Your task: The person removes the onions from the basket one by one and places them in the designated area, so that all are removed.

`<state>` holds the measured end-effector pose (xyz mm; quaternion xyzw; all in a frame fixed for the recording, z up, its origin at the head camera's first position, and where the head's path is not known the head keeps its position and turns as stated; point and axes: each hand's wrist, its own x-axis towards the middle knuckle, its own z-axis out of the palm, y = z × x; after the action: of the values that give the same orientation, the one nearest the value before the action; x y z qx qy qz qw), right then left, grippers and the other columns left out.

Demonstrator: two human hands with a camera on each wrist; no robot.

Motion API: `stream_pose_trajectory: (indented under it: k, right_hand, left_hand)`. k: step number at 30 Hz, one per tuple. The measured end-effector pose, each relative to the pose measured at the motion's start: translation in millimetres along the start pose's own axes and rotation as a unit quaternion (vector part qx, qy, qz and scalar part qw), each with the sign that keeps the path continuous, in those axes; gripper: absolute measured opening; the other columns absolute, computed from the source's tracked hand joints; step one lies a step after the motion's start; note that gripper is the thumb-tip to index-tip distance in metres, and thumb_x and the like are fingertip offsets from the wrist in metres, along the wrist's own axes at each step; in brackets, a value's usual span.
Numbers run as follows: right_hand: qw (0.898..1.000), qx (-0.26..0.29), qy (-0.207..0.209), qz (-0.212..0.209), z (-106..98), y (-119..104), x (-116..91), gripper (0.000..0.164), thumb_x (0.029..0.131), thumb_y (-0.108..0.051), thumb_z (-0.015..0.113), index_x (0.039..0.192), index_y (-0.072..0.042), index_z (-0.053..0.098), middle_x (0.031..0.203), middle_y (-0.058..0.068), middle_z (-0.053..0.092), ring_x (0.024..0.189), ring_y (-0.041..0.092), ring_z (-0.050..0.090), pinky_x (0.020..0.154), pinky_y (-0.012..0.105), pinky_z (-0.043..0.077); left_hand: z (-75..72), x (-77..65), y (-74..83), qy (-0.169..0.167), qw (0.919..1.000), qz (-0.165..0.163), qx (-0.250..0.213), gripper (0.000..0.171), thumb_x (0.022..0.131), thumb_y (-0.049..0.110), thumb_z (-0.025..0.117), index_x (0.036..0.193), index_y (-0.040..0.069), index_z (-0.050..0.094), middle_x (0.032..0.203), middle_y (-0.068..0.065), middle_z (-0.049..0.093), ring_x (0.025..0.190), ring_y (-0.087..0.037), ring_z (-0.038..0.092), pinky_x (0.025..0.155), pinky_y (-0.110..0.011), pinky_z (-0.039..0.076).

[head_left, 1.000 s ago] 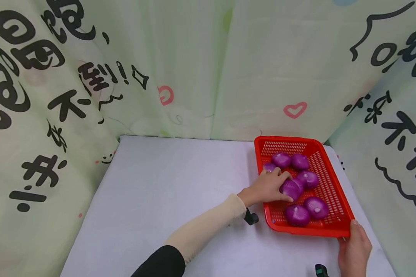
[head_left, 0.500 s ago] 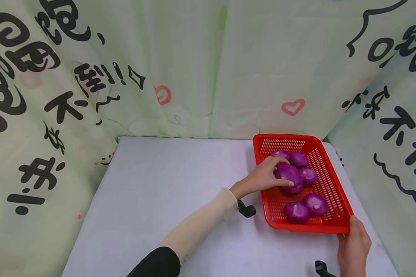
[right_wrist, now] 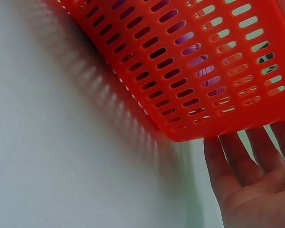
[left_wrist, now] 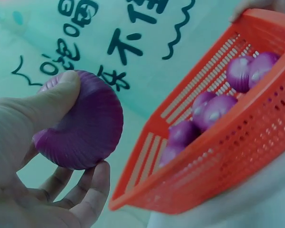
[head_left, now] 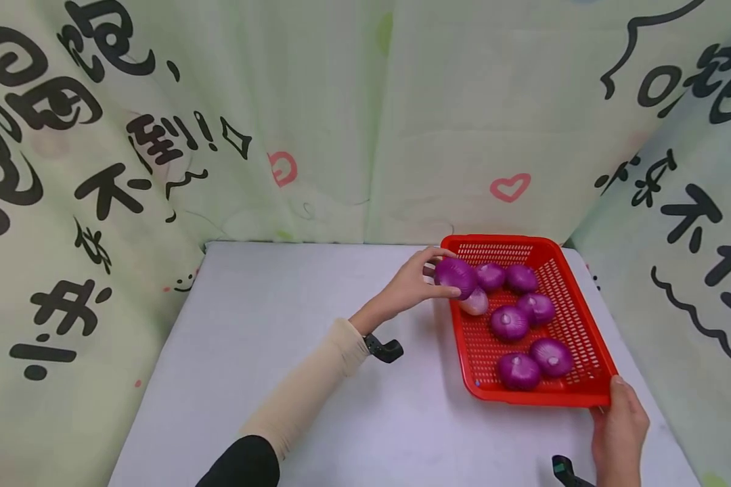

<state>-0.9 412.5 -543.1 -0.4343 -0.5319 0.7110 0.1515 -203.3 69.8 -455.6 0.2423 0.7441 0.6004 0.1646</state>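
Observation:
A purple onion (head_left: 455, 276) is pinched between the thumb and fingertips of my left hand (head_left: 411, 284), over the left rim of a red plastic basket (head_left: 475, 365). The left wrist view shows this onion (left_wrist: 92, 123) up close, clear of the basket. Several more purple onions (head_left: 520, 371) lie inside, and a paler one (head_left: 475, 302) sits just below the held onion. My right hand (head_left: 621, 429) grips the basket's near right corner, thumb on the rim. In the right wrist view, the fingers (right_wrist: 256, 156) go under the rim beside the slotted wall.
The basket stands at the right of a table with a white cover (head_left: 317, 304). Pale green curtains (head_left: 317, 122) with black lettering hang behind and on both sides. A black wrist device (head_left: 384, 348) is strapped on the left wrist.
The left hand has lifted an onion from the basket's middle and carried it left and away, to the left rim. The right hand keeps its hold on the corner.

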Motion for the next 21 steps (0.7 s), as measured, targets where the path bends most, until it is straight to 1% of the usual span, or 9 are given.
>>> stream_pose_trajectory:
  k: [4,7,10,14,17,21]
  right_hand:
    - [1.000,0.001,-0.004,0.003,0.0,1.2,0.3,0.061,0.100,-0.053,0.061,0.156,-0.032,0.048,0.167,-0.016,0.038,0.144,0.007,0.042,0.079,0.004,0.051]
    - [1.000,-0.002,-0.005,0.001,-0.3,1.0,0.1,0.062,0.100,-0.054,0.060,0.156,-0.033,0.047,0.167,-0.017,0.038,0.145,0.007,0.042,0.081,0.004,0.050]
    - [1.000,-0.003,-0.003,-0.004,-1.0,0.3,-0.2,0.062,0.100,-0.055,0.060,0.156,-0.033,0.048,0.167,-0.017,0.037,0.146,0.007,0.042,0.083,0.004,0.049]
    - [1.000,0.003,-0.004,-0.007,-2.3,-0.2,-0.6,0.061,0.100,-0.054,0.060,0.156,-0.032,0.048,0.167,-0.017,0.038,0.145,0.008,0.042,0.079,0.004,0.050]
    - [1.000,0.008,-0.005,-0.008,-3.1,-0.1,-0.5,0.060,0.101,-0.053,0.060,0.156,-0.031,0.049,0.167,-0.015,0.039,0.145,0.008,0.043,0.076,0.004,0.051]
    - [1.000,0.012,-0.006,-0.011,-3.4,1.0,-0.2,0.060,0.101,-0.053,0.061,0.156,-0.032,0.049,0.167,-0.015,0.039,0.145,0.009,0.043,0.077,0.004,0.051]
  left_hand:
    - [-17.7,-9.7,-3.8,0.009,0.9999,0.000,-0.006,0.067,0.084,0.023,0.089,0.143,0.022,0.057,0.140,-0.006,0.058,0.114,-0.018,0.061,0.089,-0.027,0.060]
    - [-30.2,-17.6,-8.3,0.017,0.9998,-0.005,-0.006,0.068,0.085,0.022,0.088,0.144,0.022,0.056,0.140,-0.007,0.057,0.117,-0.022,0.061,0.091,-0.030,0.061]
    - [-43.6,-25.0,-14.4,0.024,0.9997,-0.007,-0.006,0.068,0.085,0.020,0.088,0.144,0.021,0.056,0.140,-0.007,0.057,0.120,-0.025,0.061,0.094,-0.033,0.061]
    - [-63.2,-34.5,-25.3,0.034,0.9993,-0.008,-0.013,0.066,0.085,0.012,0.087,0.142,0.019,0.057,0.139,-0.009,0.058,0.121,-0.029,0.061,0.097,-0.037,0.060]
    - [-77.7,-42.4,-34.5,0.040,0.9988,-0.023,-0.019,0.065,0.085,0.010,0.087,0.142,0.020,0.058,0.140,-0.010,0.058,0.122,-0.030,0.061,0.097,-0.039,0.060]
    - [-96.0,-53.5,-50.2,0.054,0.9969,-0.056,-0.009,0.064,0.087,0.013,0.086,0.143,0.025,0.057,0.144,-0.009,0.057,0.126,-0.032,0.059,0.095,-0.041,0.060]
